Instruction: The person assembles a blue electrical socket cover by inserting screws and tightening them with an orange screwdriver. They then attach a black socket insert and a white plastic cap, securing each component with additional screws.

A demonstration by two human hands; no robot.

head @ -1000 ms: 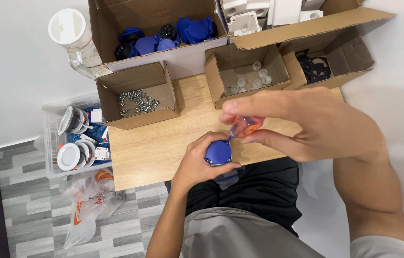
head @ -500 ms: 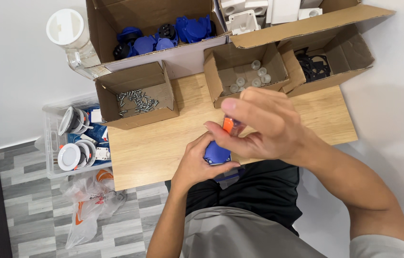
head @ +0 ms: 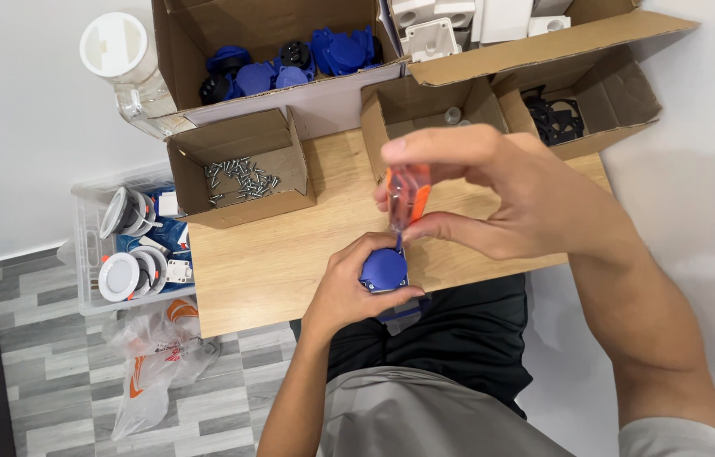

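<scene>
My left hand (head: 349, 283) grips a round blue plastic part (head: 385, 268) at the near edge of the wooden table (head: 264, 258). My right hand (head: 514, 195) holds a screwdriver with a clear orange handle (head: 408, 196) upright between fingers and thumb. Its tip points down onto the blue part. The shaft is mostly hidden by my fingers.
A small cardboard box of screws (head: 239, 173) stands at the table's left. Behind it is a large box of blue and black parts (head: 290, 59), another open box (head: 425, 110), and a box of black pieces (head: 556, 114). A bin of white fittings (head: 133, 245) and a plastic bag (head: 159, 355) sit on the floor.
My right hand has turned the screwdriver upright and lifted its handle above the blue part. My left hand has kept hold of the part in the same place.
</scene>
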